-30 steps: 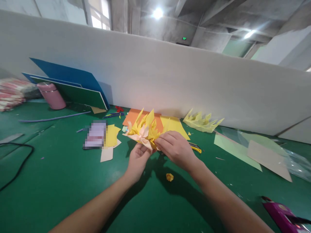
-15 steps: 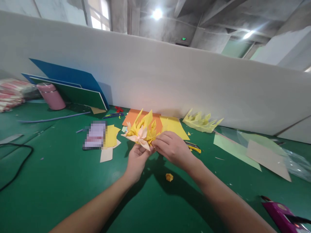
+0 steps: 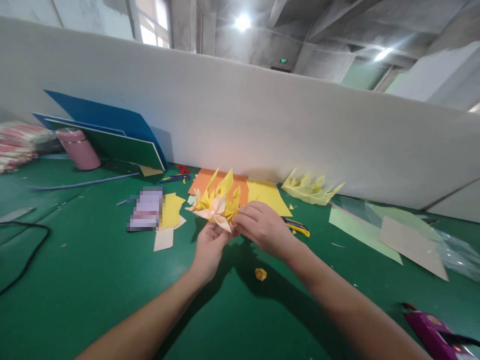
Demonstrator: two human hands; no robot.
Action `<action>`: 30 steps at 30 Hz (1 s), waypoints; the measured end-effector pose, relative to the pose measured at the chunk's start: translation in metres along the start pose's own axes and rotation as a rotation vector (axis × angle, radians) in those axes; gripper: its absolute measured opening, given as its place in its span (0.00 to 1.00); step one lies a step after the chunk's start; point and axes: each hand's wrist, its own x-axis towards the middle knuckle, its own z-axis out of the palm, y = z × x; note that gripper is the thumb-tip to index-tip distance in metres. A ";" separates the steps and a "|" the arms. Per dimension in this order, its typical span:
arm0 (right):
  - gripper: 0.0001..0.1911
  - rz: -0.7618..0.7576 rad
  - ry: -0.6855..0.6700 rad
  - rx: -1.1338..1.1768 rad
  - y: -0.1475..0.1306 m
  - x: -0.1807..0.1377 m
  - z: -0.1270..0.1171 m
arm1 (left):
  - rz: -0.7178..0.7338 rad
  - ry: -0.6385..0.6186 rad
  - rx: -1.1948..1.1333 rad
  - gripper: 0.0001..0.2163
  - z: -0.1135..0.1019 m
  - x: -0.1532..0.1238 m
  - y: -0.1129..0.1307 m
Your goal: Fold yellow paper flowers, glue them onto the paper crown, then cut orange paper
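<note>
**Both hands on a folded-paper flower at the green table**

Set a clock on the flower, with twelve toward the white partition (image 3: 285, 125). The folded-paper flower (image 3: 218, 204), yellow spikes with pale pink petals, is up in front of the person, above the green table (image 3: 123, 285). The left hand (image 3: 210, 248) comes in from about seven, gripping its underside, thumb toward the near edge. The right hand (image 3: 263, 226) reaches from four, fingers bunched together and pinched on the flower's right-hand edge; what exactly lies between the fingertips I can't tell.

Down at five sits a small crumpled yellow paper piece (image 3: 261, 274). Just past three, near the right hand, is a yellow-handled cutter (image 3: 299, 227). A pale yellow spiky paper form (image 3: 312, 190) stands at three, beside the partition. At twelve, behind the flower, lies an orange sheet (image 3: 201, 181), and toward two a yellow sheet (image 3: 276, 200). A pixelated flat object (image 3: 146, 210) is at nine; a pink bottle (image 3: 79, 150) stands around ten.
</note>
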 end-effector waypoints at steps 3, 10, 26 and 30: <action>0.15 -0.004 -0.004 0.004 0.001 -0.001 0.001 | -0.006 -0.008 -0.002 0.19 0.000 0.000 0.000; 0.14 0.009 0.003 0.014 0.001 0.000 0.001 | -0.002 -0.004 0.001 0.19 0.000 -0.001 0.002; 0.14 0.031 -0.011 0.024 0.000 0.000 0.001 | 0.015 -0.011 0.000 0.17 0.000 -0.001 0.002; 0.14 0.034 -0.009 0.016 0.000 0.000 0.002 | 0.014 -0.006 0.007 0.17 0.000 -0.001 0.002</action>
